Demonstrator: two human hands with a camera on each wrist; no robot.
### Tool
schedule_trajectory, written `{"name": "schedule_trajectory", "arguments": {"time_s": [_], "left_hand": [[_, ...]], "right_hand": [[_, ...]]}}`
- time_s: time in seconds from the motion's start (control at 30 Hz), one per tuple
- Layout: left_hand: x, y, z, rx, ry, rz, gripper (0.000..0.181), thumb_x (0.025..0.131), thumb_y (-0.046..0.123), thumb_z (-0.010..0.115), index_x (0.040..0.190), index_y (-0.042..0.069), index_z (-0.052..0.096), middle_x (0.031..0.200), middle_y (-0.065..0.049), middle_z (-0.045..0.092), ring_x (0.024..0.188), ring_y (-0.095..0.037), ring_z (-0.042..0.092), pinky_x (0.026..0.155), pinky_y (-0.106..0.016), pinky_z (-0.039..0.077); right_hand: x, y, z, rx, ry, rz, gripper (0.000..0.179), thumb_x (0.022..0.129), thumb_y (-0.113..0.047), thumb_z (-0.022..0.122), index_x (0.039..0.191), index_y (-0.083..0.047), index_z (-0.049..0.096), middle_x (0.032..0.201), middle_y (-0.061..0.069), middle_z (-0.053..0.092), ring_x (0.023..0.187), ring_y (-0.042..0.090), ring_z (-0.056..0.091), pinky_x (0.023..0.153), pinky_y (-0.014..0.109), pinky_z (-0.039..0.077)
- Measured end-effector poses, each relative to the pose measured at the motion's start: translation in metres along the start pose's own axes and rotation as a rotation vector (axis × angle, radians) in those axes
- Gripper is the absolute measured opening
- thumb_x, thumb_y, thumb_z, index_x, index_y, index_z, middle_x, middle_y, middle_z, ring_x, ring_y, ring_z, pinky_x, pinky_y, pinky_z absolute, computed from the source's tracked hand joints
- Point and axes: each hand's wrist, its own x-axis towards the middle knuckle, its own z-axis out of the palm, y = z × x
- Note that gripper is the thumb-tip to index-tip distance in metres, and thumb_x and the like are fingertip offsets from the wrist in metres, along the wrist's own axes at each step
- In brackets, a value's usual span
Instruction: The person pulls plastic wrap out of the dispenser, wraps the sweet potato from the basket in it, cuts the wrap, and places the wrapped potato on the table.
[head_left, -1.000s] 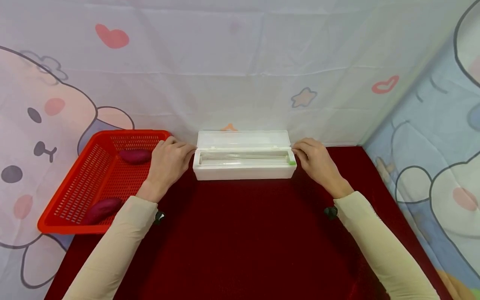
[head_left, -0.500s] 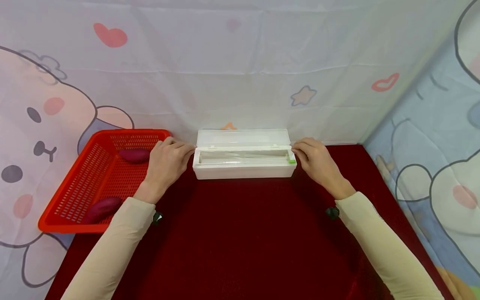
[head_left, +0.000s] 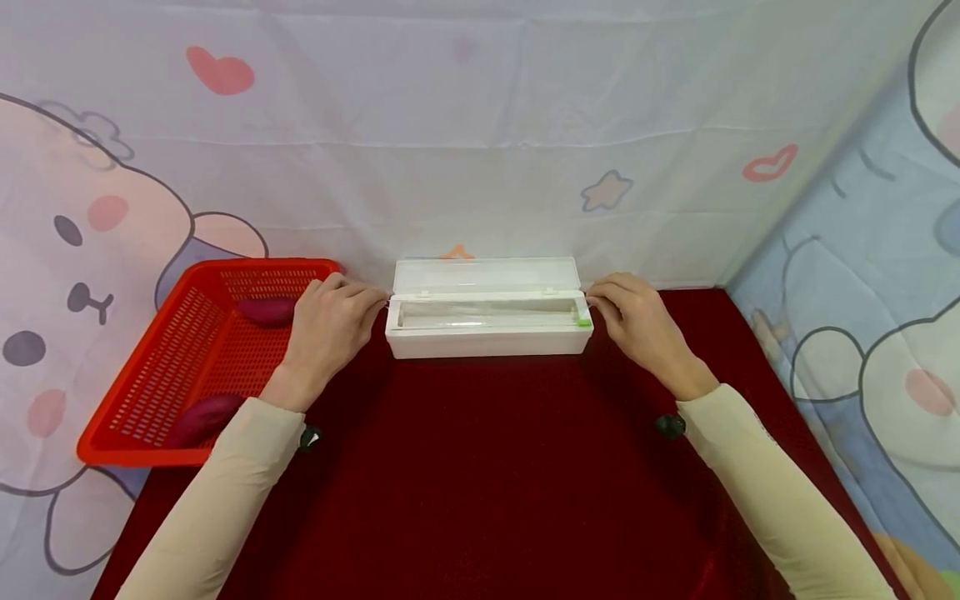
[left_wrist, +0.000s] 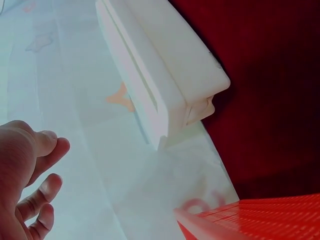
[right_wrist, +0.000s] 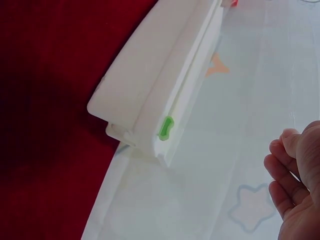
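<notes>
A white cling film dispenser (head_left: 487, 344) sits at the back of the table, its clear lid (head_left: 487, 275) tipped back. Glossy cling film (head_left: 480, 312) shows in its slot, and a green slide cutter (right_wrist: 166, 128) is at the right end. My left hand (head_left: 330, 329) is by the left end, thumb and forefinger pinched together. My right hand (head_left: 641, 323) mirrors it at the right end. In both wrist views the hands are apart from the box; a faint thin line runs from the right fingertips, like the edge of clear film held between the hands.
A red plastic basket (head_left: 135, 457) stands on the left beside my left forearm, with two purple sweet potatoes (head_left: 268, 312) inside. Dark red cloth (head_left: 480, 483) covers the table. A printed curtain (head_left: 480, 192) hangs right behind the dispenser.
Both hands have shifted very slightly outward, away from each other. The dispenser and basket stay where they were.
</notes>
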Motion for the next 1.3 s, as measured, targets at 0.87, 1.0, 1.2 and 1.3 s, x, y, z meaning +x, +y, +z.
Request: {"name": "schedule_trajectory", "arguments": {"time_s": [0.87,1.0,1.2,1.3], "left_hand": [[0.016,0.001,-0.001,-0.161,0.103,-0.093,0.008,0.1,0.012,0.075,0.104,0.007,0.08,0.096,-0.011,0.08,0.08,-0.033,0.068,0.063,-0.047,0.052],[0.02,0.001,-0.002,-0.222,0.099,-0.156,0.009,0.101,0.014,0.075,0.105,0.009,0.081,0.098,-0.01,0.08,0.083,-0.029,0.072,0.067,-0.047,0.055],[0.023,0.0,-0.004,-0.242,0.092,-0.192,0.011,0.102,0.016,0.074,0.108,0.01,0.081,0.098,-0.01,0.08,0.083,-0.028,0.073,0.067,-0.046,0.057],[0.025,-0.002,-0.005,-0.233,0.093,-0.185,0.012,0.102,0.016,0.073,0.109,0.01,0.081,0.1,-0.01,0.08,0.082,-0.028,0.072,0.067,-0.046,0.057]], "right_hand": [[0.018,-0.001,-0.017,0.012,0.022,-0.008,0.008,0.096,0.009,0.072,0.103,0.007,0.076,0.104,0.019,0.075,0.096,0.035,0.071,0.081,0.045,0.06],[0.022,0.0,-0.019,0.015,0.022,0.002,0.009,0.097,0.007,0.071,0.105,0.007,0.076,0.106,0.019,0.075,0.098,0.035,0.072,0.084,0.046,0.06],[0.026,0.0,-0.021,0.014,0.033,0.002,0.008,0.097,0.007,0.072,0.104,0.008,0.075,0.105,0.02,0.075,0.099,0.036,0.072,0.086,0.047,0.06],[0.029,0.0,-0.022,0.016,0.037,0.002,0.007,0.096,0.006,0.073,0.103,0.008,0.075,0.104,0.02,0.075,0.098,0.036,0.072,0.087,0.048,0.06]]}}
